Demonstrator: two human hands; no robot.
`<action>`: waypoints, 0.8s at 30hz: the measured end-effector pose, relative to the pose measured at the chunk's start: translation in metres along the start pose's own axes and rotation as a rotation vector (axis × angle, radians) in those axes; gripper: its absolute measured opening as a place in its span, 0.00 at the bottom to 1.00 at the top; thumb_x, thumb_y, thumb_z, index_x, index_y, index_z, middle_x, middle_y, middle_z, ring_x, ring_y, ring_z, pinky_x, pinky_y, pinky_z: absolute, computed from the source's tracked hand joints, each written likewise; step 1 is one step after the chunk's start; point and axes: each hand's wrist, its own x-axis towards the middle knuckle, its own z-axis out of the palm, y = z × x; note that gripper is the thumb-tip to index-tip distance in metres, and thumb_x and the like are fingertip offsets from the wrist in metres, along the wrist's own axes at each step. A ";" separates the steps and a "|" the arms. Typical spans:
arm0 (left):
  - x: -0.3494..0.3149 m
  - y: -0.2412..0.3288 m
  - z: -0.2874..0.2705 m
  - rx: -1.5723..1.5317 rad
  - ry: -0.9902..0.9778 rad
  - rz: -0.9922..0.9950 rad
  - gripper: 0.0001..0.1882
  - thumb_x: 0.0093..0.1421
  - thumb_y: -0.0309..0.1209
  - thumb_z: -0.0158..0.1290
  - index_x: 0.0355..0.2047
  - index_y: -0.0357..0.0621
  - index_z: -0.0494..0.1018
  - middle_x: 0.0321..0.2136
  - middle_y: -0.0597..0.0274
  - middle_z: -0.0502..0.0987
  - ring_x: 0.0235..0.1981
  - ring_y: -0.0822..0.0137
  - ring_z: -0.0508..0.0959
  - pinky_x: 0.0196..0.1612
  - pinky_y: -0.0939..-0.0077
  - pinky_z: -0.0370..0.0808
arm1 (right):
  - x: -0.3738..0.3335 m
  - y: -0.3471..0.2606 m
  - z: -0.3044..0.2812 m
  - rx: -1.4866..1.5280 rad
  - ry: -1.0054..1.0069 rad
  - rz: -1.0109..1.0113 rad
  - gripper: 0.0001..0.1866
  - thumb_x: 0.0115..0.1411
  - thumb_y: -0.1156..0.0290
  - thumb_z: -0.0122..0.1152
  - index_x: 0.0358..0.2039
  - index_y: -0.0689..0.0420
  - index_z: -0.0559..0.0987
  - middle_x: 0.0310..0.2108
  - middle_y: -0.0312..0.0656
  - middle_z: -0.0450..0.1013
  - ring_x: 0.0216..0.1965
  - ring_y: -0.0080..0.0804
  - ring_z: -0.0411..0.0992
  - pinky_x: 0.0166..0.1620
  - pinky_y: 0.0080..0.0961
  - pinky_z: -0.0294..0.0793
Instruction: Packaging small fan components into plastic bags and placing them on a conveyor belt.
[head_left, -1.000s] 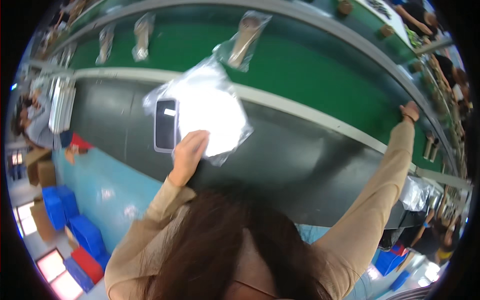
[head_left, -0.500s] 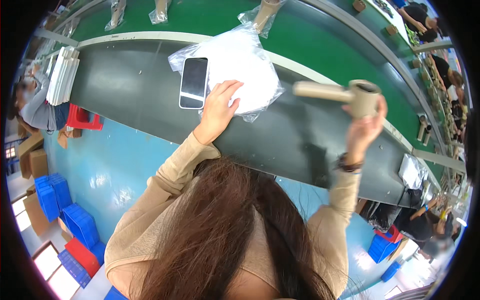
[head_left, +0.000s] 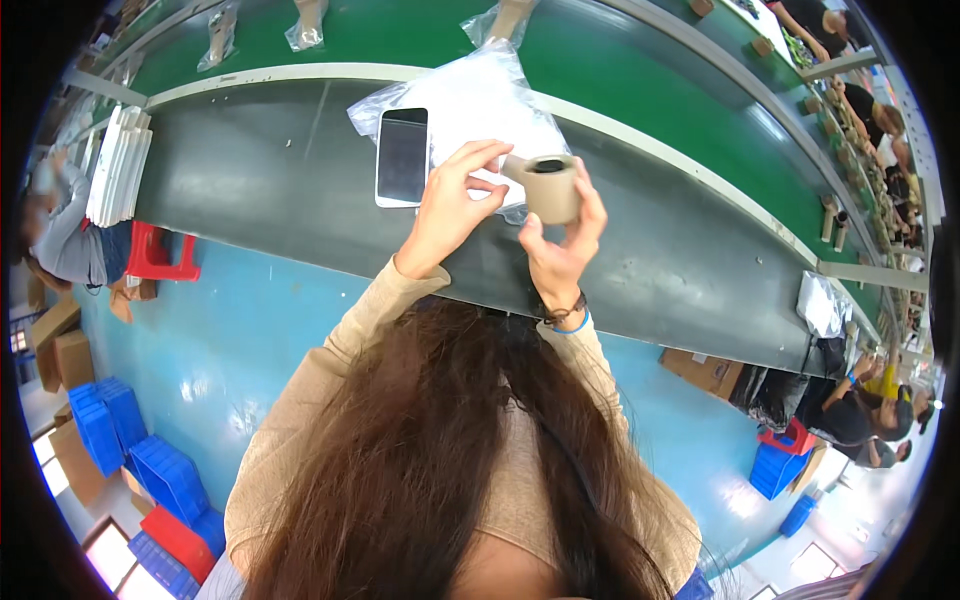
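Note:
My right hand [head_left: 565,240] is closed around the barrel of a beige hair dryer [head_left: 550,195], whose dark round end faces up. Its handle points left toward my left hand [head_left: 455,195] and is seen nearly end-on. The fingers of my left hand are curved and apart, close by the handle's tip; I see nothing held in them. Under both hands lies a stack of clear plastic bags with white inside [head_left: 475,100]. A white-framed phone with a dark screen [head_left: 403,158] rests at the stack's left edge, beside my left hand.
Beyond the dark work surface [head_left: 250,150] runs a green conveyor belt [head_left: 400,40] carrying bagged hair dryers [head_left: 307,25]. White flat pieces [head_left: 118,165] stand at the left end, near a seated person [head_left: 70,220]. A clear bag [head_left: 822,305] lies at the right end. Blue crates [head_left: 165,470] stand on the floor.
My right hand has brought the hair dryer left, from over the right of the work surface to beside my left hand. My left hand has risen off the bags, its fingers now curved.

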 end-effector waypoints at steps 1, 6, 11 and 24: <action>0.001 0.002 -0.001 -0.074 -0.018 -0.032 0.27 0.49 0.13 0.54 0.52 0.43 0.73 0.52 0.62 0.71 0.41 0.74 0.74 0.40 0.84 0.78 | 0.003 0.003 0.001 -0.072 -0.032 -0.016 0.37 0.44 0.82 0.62 0.57 0.60 0.62 0.62 0.54 0.59 0.60 0.45 0.63 0.58 0.38 0.69; 0.017 0.017 -0.019 -0.190 -0.091 -0.005 0.26 0.52 0.14 0.52 0.53 0.44 0.73 0.53 0.62 0.70 0.43 0.76 0.71 0.41 0.86 0.75 | 0.045 -0.018 -0.004 -0.357 -0.180 -0.150 0.33 0.42 0.78 0.67 0.53 0.60 0.70 0.60 0.51 0.63 0.54 0.44 0.70 0.52 0.36 0.73; 0.041 0.032 -0.037 -0.061 -0.193 0.082 0.25 0.54 0.15 0.50 0.53 0.44 0.74 0.54 0.63 0.71 0.43 0.75 0.71 0.44 0.83 0.72 | 0.082 -0.039 0.005 -0.453 -0.432 -0.098 0.31 0.42 0.72 0.68 0.51 0.56 0.73 0.47 0.49 0.66 0.41 0.48 0.73 0.42 0.36 0.76; 0.070 -0.004 -0.035 0.508 0.039 0.278 0.22 0.49 0.17 0.49 0.47 0.38 0.74 0.49 0.54 0.74 0.37 0.56 0.76 0.42 0.69 0.74 | 0.188 0.023 -0.018 -0.408 -1.241 -0.155 0.13 0.57 0.60 0.64 0.32 0.57 0.82 0.28 0.38 0.71 0.32 0.32 0.70 0.36 0.28 0.68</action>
